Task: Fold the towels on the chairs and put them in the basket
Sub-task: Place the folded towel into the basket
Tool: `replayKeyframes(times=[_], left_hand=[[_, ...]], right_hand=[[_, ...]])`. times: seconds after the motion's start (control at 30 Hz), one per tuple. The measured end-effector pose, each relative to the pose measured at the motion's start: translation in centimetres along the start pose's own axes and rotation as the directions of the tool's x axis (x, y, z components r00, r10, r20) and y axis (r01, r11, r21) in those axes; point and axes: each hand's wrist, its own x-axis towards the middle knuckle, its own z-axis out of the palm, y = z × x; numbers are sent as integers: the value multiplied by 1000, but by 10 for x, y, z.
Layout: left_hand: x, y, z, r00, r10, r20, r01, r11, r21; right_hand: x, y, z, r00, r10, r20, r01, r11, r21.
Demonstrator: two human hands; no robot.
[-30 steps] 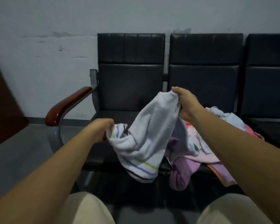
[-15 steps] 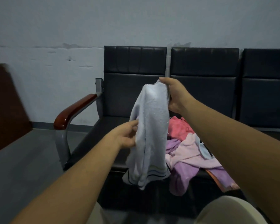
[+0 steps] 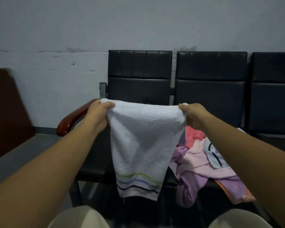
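Towel [image 3: 144,140] in white hangs spread in the air in front of a row of black padded chairs [image 3: 211,89], its top edge held level from side to side and its long axis running straight down, so that the end with green, blue and black wavy stripes points at the floor. The left hand [image 3: 98,115] has its fingers [image 3: 108,106] closed on the top left corner; the right hand [image 3: 194,115] has its fingers [image 3: 183,106] closed on the top right corner, and the cloth narrows toward the bottom. Behind and to the right of it, a loose heap of pink, purple and red towels [image 3: 202,163] lies on the middle seat, spilling over the front edge. The leftmost chair has a reddish-brown wooden armrest [image 3: 69,120] on a grey metal frame. Behind the chairs stands a scuffed pale wall [image 3: 56,38], with grey floor [image 3: 15,158] and a dark brown panel [image 3: 5,109] at far left.
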Motion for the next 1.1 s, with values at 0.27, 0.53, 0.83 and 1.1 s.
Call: replayKeyframes(times=[0.27,0.53,0.83,1.1], left_hand=[[15,40,-3,969,236,-66,-204,926,317],[16,48,-20,909,389,149,-351,525,775],[25,40,-23,954,275,121,-281,674,684],[70,12,-30,993,47,107,-88,904,419]], right_hand=[[0,-20,3,980,-110,164,97,991,88],[1,-38,-7,988,61,143,-108,930,352],[17,-18,-9,989,-94,113,98,995,-30],[73,5,7,999,-32,-21,33,999,40]])
